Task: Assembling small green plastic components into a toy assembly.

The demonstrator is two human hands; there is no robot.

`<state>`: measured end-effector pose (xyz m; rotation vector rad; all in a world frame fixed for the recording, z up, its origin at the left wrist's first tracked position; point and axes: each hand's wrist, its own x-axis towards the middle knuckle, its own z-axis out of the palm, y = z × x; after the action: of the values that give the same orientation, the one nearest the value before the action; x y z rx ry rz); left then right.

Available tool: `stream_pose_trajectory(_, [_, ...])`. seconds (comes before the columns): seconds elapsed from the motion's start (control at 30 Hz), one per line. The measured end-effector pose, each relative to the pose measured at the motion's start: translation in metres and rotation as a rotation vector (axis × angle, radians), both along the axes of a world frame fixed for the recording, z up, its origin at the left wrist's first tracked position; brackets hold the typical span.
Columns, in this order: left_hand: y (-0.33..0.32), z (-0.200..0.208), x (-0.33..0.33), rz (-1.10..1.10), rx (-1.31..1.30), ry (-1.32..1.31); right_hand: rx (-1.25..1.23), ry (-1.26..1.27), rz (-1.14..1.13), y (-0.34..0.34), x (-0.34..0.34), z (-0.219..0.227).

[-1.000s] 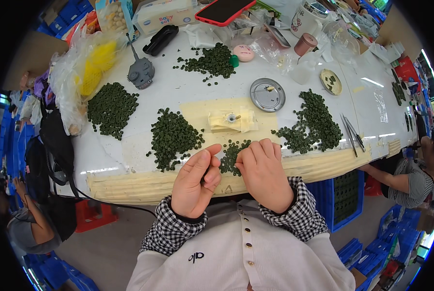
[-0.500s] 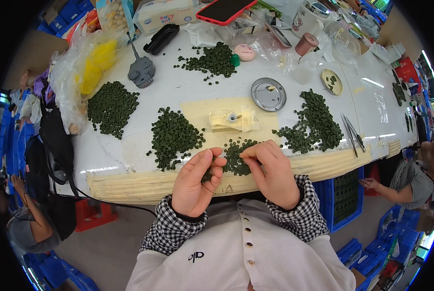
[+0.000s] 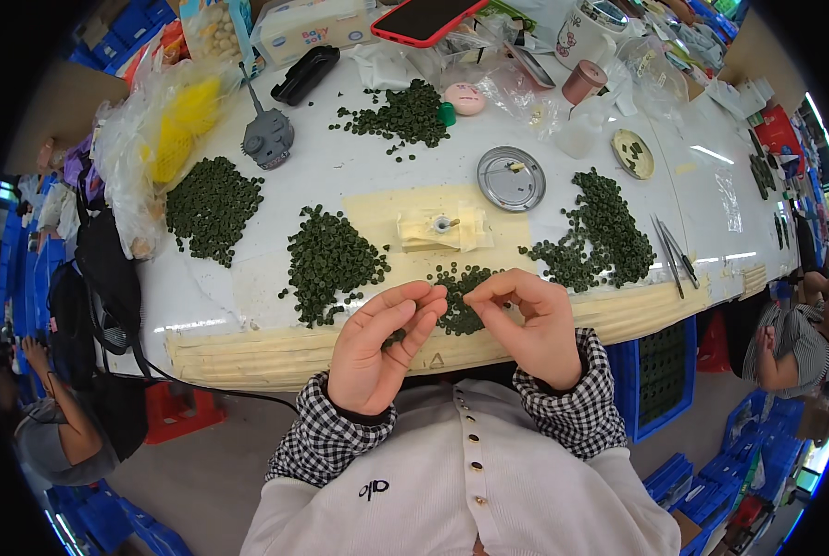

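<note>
Just above the table's front edge, my left hand (image 3: 374, 350) is half curled, palm inward, its fingertips drawn close to the thumb. A bit of dark green shows in the gap between its fingers; whether it is held cannot be told. Facing it, my right hand (image 3: 537, 324) pinches thumb and forefinger together, and anything between them is too small to make out. Behind and between the hands lies a small heap of dark green round pieces (image 3: 463, 317). Beyond that stands a pale taped block (image 3: 424, 230) with a small metal fitting on it.
Larger heaps of green pieces lie at left (image 3: 213, 208), centre-left (image 3: 331, 264), back (image 3: 405, 116) and right (image 3: 609, 227). Around them are a grey toy tank turret (image 3: 268, 137), a round metal tin lid (image 3: 511, 179), tweezers (image 3: 669, 255) and a red-edged phone (image 3: 426, 20).
My left hand's fingers have stretched slightly toward the right, and its tips sit nearer the right hand. My right hand has shifted a little right, still pinching.
</note>
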<state>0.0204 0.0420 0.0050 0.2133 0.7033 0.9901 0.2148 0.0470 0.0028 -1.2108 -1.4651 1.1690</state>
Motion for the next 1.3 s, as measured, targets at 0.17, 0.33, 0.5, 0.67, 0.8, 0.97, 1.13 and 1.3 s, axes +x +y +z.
stream_pose_trajectory(0.17, [-0.001,-0.002,0.003,0.013,0.014,0.032,-0.147,0.234,0.07,-0.001,-0.001,0.006])
stream_pose_trajectory(0.33, [-0.002,-0.002,0.004,0.027,0.02,0.036,-0.177,0.316,0.092,-0.002,-0.001,0.003])
stream_pose_trajectory(0.5, [-0.004,-0.006,-0.001,-0.024,0.011,-0.038,-0.206,0.322,0.095,-0.003,-0.002,0.003])
stream_pose_trajectory(0.67, [-0.004,-0.005,-0.001,-0.05,-0.027,-0.049,-0.06,0.24,0.114,-0.001,0.0,0.003])
stream_pose_trajectory(0.8, [-0.004,-0.003,0.005,-0.025,-0.043,-0.042,-0.083,0.254,0.063,-0.004,-0.004,0.004])
stream_pose_trajectory(0.97, [-0.003,-0.005,0.003,-0.057,-0.02,-0.07,-0.12,0.26,0.015,-0.007,-0.008,0.006])
stream_pose_trajectory(1.13, [-0.004,-0.006,0.003,-0.075,-0.015,-0.014,-0.004,0.154,0.024,-0.006,-0.007,0.007])
stream_pose_trajectory(1.3, [-0.005,-0.004,0.005,-0.079,0.002,0.019,0.042,0.098,0.03,-0.007,-0.008,0.007])
